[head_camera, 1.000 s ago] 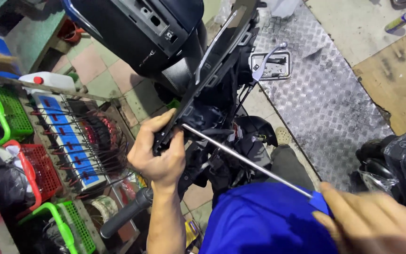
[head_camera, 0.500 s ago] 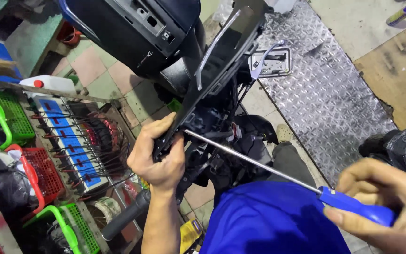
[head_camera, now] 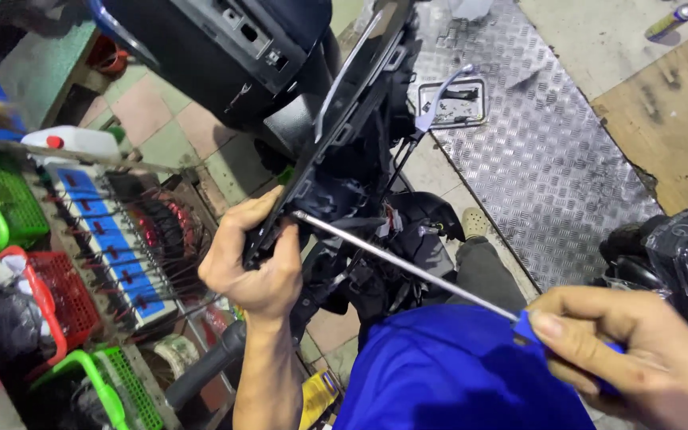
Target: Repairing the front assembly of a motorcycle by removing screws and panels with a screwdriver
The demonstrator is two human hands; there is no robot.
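The left hand (head_camera: 252, 267) clasped the edge of the black scooter panel (head_camera: 336, 151), its grip pressed around the lower rim, while the right hand (head_camera: 639, 358) pinched the blue handle of a long screwdriver (head_camera: 408, 267) whose tip met the panel just beside the left thumb. The step was judged best done with the shaft in line with the fastener, which was hidden, and the panel braced against twisting. Coloured baskets (head_camera: 9, 199) stood well apart on the floor.
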